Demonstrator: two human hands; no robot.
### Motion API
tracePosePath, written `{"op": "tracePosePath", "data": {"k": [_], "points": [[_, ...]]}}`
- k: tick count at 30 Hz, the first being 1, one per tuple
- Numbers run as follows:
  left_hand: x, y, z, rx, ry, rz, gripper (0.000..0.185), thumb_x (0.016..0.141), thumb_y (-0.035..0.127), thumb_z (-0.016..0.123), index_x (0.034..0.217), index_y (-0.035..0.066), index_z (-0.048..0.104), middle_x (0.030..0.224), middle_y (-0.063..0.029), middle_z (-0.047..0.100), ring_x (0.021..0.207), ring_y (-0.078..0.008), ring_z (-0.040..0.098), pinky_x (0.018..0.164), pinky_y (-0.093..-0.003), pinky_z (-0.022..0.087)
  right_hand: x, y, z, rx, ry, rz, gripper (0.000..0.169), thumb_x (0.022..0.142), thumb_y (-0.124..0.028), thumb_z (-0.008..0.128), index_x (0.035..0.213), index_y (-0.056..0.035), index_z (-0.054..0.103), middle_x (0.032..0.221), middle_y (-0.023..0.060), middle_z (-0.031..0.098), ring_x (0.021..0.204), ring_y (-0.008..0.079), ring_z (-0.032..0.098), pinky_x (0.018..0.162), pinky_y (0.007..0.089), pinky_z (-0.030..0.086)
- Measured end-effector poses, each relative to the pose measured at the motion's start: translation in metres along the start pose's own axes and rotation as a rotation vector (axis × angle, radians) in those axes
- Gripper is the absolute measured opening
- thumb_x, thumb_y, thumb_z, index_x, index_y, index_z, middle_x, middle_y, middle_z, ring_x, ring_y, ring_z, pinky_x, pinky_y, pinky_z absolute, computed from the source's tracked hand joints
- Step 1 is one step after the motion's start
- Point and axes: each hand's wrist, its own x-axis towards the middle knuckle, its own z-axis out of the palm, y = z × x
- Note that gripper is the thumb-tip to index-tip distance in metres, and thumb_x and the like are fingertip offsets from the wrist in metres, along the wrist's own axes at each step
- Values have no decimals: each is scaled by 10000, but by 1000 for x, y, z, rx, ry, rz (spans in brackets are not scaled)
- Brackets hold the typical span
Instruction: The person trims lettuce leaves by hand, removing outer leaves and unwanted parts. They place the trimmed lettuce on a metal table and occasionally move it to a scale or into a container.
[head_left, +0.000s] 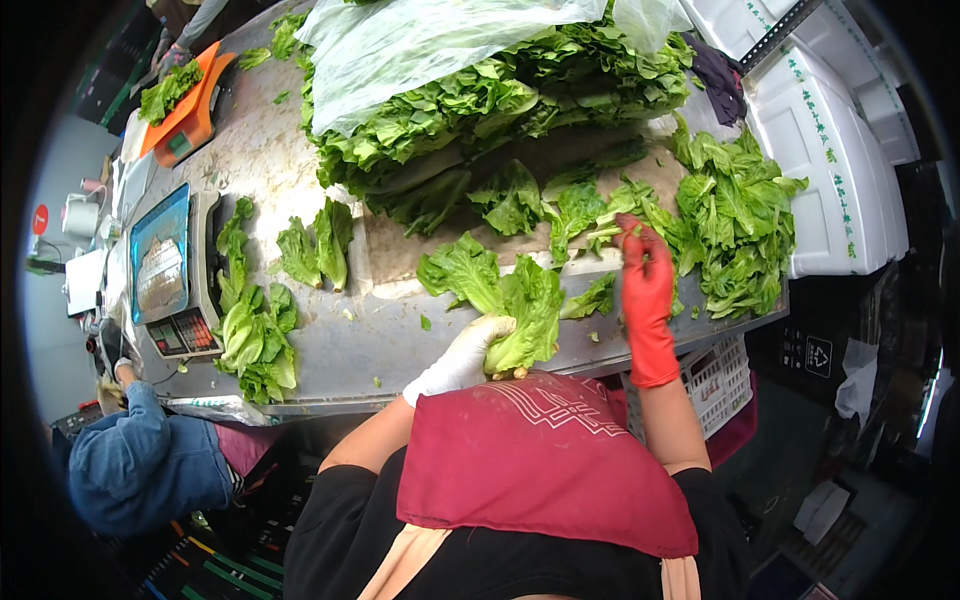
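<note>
My left hand (469, 352), in a white glove, grips lettuce (531, 311) by its lower part, just above the front table edge. Leaves fan out from it to the left and upward, and pale cut stem ends show at the bottom. My right hand (646, 300) wears a long red rubber glove and reaches over the table to the right. Its fingertips meet the stalks of loose lettuce leaves (600, 229); whether they pinch one is unclear. A large pile of leaves (739, 217) lies just beyond, at the table's right end. One small leaf (590, 298) rests between my hands.
A big lettuce stack (480, 97) under plastic film (420, 52) fills the table's back. At left stand a weighing scale (180, 277), lettuce bunches (259, 341) and an orange scale (187, 112). White foam boxes (825, 165) border the right. A co-worker (150, 457) is at lower left.
</note>
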Motion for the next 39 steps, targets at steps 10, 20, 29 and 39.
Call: {"op": "tracePosePath", "data": {"k": [10, 20, 29, 39], "points": [[1, -2, 23, 75, 127, 157, 530, 801, 313, 523, 1219, 5, 417, 980, -175, 591, 710, -177, 586, 515, -248, 470, -24, -10, 19, -124, -337, -404, 150, 882, -129, 520, 892, 14, 563, 1134, 158, 550, 1101, 231, 492, 917, 318, 388], [-4, 12, -3, -277, -157, -95, 505, 783, 323, 419, 1084, -78, 480, 849, -220, 590, 389, -150, 417, 313, -234, 324, -11, -10, 9, -94, -214, -288, 248, 893, -164, 499, 1082, -8, 530, 1197, 146, 511, 994, 207, 554, 840, 289, 436], [-2, 10, -7, -336, -200, -123, 441, 818, 283, 414, 1083, -63, 480, 850, -186, 607, 404, -148, 447, 332, -234, 354, -6, 9, 15, 360, -80, -150, 152, 907, -70, 461, 1013, -9, 551, 1175, 157, 526, 977, 188, 561, 854, 297, 441], [-14, 16, 3, 255, 257, 424, 468, 872, 163, 533, 1280, 30, 345, 1120, -81, 526, 948, -152, 539, 804, -294, 467, -13, 25, 7, -96, -166, -150, 405, 864, 15, 476, 1261, 8, 401, 1279, 120, 455, 1131, 195, 473, 961, 303, 356]]}}
